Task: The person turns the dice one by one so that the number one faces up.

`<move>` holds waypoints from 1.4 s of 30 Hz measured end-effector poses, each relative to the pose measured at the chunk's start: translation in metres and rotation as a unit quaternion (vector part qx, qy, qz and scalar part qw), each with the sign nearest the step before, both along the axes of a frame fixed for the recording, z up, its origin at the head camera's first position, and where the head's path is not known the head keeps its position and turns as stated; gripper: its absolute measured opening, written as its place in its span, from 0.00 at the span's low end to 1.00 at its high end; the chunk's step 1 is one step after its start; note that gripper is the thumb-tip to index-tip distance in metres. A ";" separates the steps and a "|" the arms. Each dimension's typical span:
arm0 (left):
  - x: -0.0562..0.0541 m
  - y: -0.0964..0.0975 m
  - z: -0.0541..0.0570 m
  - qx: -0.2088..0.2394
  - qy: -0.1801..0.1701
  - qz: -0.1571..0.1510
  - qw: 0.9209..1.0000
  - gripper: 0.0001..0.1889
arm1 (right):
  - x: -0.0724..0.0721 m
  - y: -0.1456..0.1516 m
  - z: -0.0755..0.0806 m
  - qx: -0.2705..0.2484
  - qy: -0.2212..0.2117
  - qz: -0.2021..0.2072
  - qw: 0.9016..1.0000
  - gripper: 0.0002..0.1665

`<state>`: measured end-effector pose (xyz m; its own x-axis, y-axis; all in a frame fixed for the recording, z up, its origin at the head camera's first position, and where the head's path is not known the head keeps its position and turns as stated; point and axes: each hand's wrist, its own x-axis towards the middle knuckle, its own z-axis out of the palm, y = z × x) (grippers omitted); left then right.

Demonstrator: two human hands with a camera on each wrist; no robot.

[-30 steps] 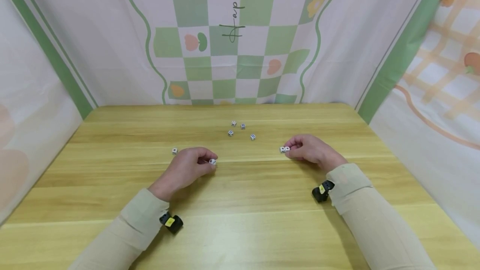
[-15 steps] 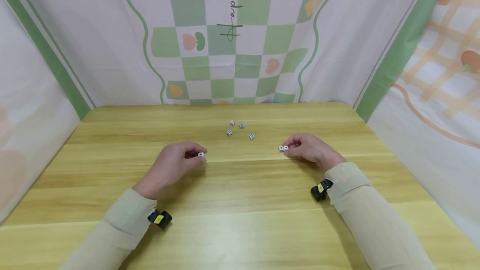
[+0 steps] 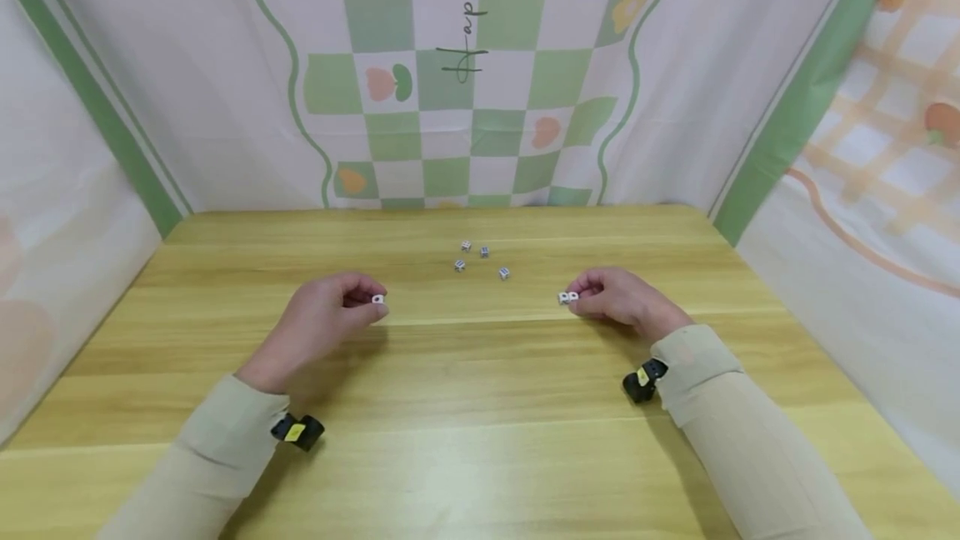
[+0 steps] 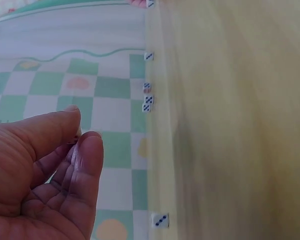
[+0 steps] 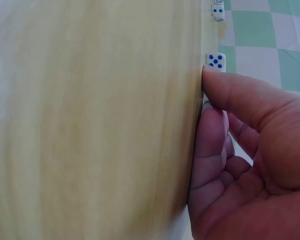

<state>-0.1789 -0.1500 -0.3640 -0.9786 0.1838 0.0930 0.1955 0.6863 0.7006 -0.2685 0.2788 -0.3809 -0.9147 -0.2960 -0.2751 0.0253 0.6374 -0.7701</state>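
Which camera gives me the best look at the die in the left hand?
The head view: the die shows between the thumb and fingers of the left hand, one spot facing up. In the left wrist view, the fingertips hide all but a sliver. I can't make it out in the right wrist view.

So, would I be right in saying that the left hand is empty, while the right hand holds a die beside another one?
Not quite: the left hand is not empty. The head view shows it pinching a die at its fingertips. The rest of your statement stands.
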 end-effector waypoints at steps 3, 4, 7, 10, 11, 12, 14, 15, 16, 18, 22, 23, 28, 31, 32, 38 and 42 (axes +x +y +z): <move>-0.001 -0.005 0.003 -0.004 0.002 0.004 1.000 0.12 | 0.000 0.001 0.000 0.005 -0.001 0.002 1.000 0.19; -0.002 -0.007 0.003 -0.005 0.002 0.006 1.000 0.12 | 0.000 0.002 0.000 0.006 0.000 0.003 1.000 0.19; -0.003 -0.012 0.003 -0.007 0.003 0.008 1.000 0.12 | -0.001 0.004 0.000 0.008 0.000 0.003 1.000 0.20; -0.004 -0.018 0.002 -0.009 0.005 0.014 1.000 0.13 | -0.001 0.005 0.001 0.008 -0.001 0.002 1.000 0.20; -0.004 -0.020 0.002 -0.009 0.005 0.016 1.000 0.13 | 0.000 0.005 0.001 0.008 -0.002 0.001 1.000 0.21; -0.004 -0.022 0.001 -0.009 0.004 0.018 1.000 0.13 | -0.001 0.005 0.001 0.008 -0.002 0.001 1.000 0.21; -0.004 -0.026 0.001 -0.010 0.002 0.022 1.000 0.13 | -0.001 0.004 0.002 0.006 -0.002 0.001 1.000 0.21; -0.004 -0.027 0.000 -0.011 0.002 0.023 1.000 0.13 | -0.001 0.004 0.002 0.006 -0.002 0.002 1.000 0.21; -0.003 -0.029 0.000 -0.012 0.000 0.024 1.000 0.13 | -0.001 0.003 0.002 0.006 -0.002 0.002 1.000 0.21; -0.003 -0.032 0.000 -0.014 -0.002 0.027 1.000 0.13 | -0.001 0.002 0.002 0.005 -0.002 0.004 1.000 0.21; -0.003 -0.038 0.001 -0.015 -0.004 0.037 0.999 0.13 | -0.001 0.002 0.003 0.004 0.000 0.008 1.000 0.21; -0.004 -0.039 0.001 -0.014 -0.005 0.039 0.999 0.13 | -0.001 0.003 0.003 0.005 0.001 0.008 1.000 0.21; -0.008 -0.043 0.001 -0.015 -0.013 0.051 0.998 0.13 | -0.002 0.006 0.003 0.008 0.008 0.010 1.000 0.21; -0.010 -0.046 0.000 -0.021 -0.017 0.057 0.998 0.13 | -0.002 0.006 0.004 0.005 0.008 0.012 1.000 0.21; -0.011 -0.047 -0.001 -0.023 -0.017 0.057 0.998 0.13 | -0.001 0.006 0.004 0.003 0.007 0.013 1.000 0.21; -0.012 -0.056 -0.008 -0.044 -0.024 0.055 0.997 0.11 | -0.002 0.003 0.001 0.005 0.004 0.013 1.000 0.21; -0.016 -0.061 -0.014 -0.058 -0.026 0.049 0.997 0.09 | -0.003 0.001 0.000 0.006 0.004 0.015 1.000 0.21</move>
